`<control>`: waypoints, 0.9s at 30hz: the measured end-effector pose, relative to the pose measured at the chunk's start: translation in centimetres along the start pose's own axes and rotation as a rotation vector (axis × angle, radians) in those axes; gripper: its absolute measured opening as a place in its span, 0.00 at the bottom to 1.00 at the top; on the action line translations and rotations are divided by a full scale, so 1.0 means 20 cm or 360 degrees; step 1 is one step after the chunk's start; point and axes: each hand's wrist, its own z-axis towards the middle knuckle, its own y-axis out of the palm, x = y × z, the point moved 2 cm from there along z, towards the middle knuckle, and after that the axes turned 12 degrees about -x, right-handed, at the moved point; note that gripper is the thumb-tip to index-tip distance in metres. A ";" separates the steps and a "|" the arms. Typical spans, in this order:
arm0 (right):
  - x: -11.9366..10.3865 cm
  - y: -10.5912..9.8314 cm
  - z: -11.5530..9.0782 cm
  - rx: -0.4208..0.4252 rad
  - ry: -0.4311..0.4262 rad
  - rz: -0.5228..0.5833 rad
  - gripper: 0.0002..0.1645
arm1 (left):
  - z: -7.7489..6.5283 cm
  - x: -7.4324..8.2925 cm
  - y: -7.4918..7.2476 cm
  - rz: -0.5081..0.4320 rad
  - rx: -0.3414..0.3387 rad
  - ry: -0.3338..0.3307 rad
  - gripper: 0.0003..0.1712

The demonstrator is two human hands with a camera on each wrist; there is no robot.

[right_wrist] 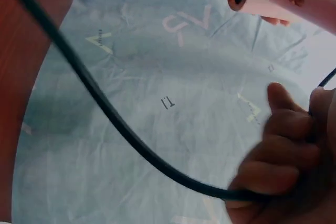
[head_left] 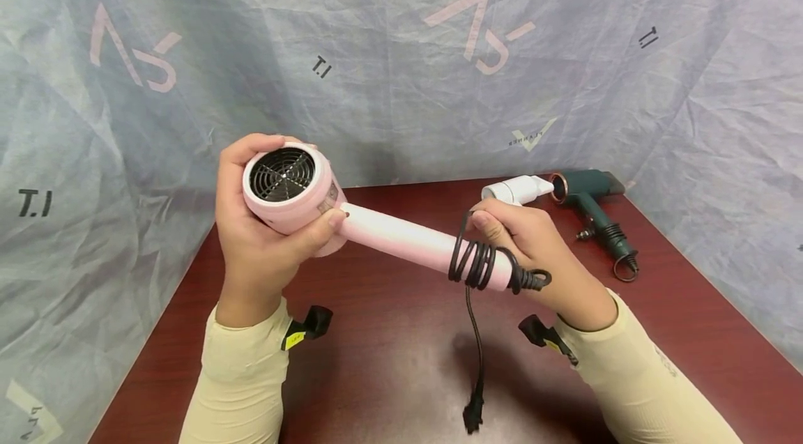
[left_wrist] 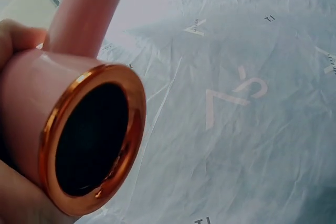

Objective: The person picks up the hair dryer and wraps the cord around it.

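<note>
A pink hair dryer (head_left: 401, 238) is held up over the table, its round black intake grille facing up. My left hand (head_left: 254, 235) grips the dryer's head, thumb along the side near the handle. In the left wrist view the copper-coloured outlet ring (left_wrist: 137, 98) shows. Black cord (head_left: 479, 264) is coiled several times round the handle's end. With curled fingers my right hand (head_left: 527, 231) pinches the cord just above those coils. From there a loose length hangs down, ending in a black plug (head_left: 473, 412). The right wrist view shows the cord (right_wrist: 126, 129) running through the curled fingers.
Behind my right hand a white hair dryer (head_left: 523, 189) lies on the dark red table (head_left: 389, 360). Right of it rests a dark green hair dryer (head_left: 590, 196), cord wrapped on its handle. Grey printed cloth (head_left: 389, 81) stands around the table's back and sides.
</note>
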 end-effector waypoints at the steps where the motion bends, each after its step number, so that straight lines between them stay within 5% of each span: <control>1: 0.00 0.01 0.00 -0.0046 0.0028 0.0004 0.14 | 0.00 0.00 0.00 -0.0010 0.0029 -0.0003 0.42; 9: -0.03 0.06 -0.01 -0.0176 0.0228 0.0004 0.11 | 0.00 -0.02 0.01 -0.0009 0.0283 -0.0044 0.40; 14: -0.07 0.07 -0.01 -0.0328 0.0289 0.0192 0.12 | 0.00 -0.04 0.01 -0.0019 0.0381 -0.0006 0.39; 22: -0.18 0.17 -0.03 -0.0634 -0.0076 0.0204 0.06 | 0.01 -0.05 -0.04 0.0118 0.0684 0.0054 0.41; 27: -0.23 0.18 -0.04 -0.0554 -0.0151 0.0016 0.04 | 0.03 -0.03 -0.06 0.0184 0.0737 0.0049 0.41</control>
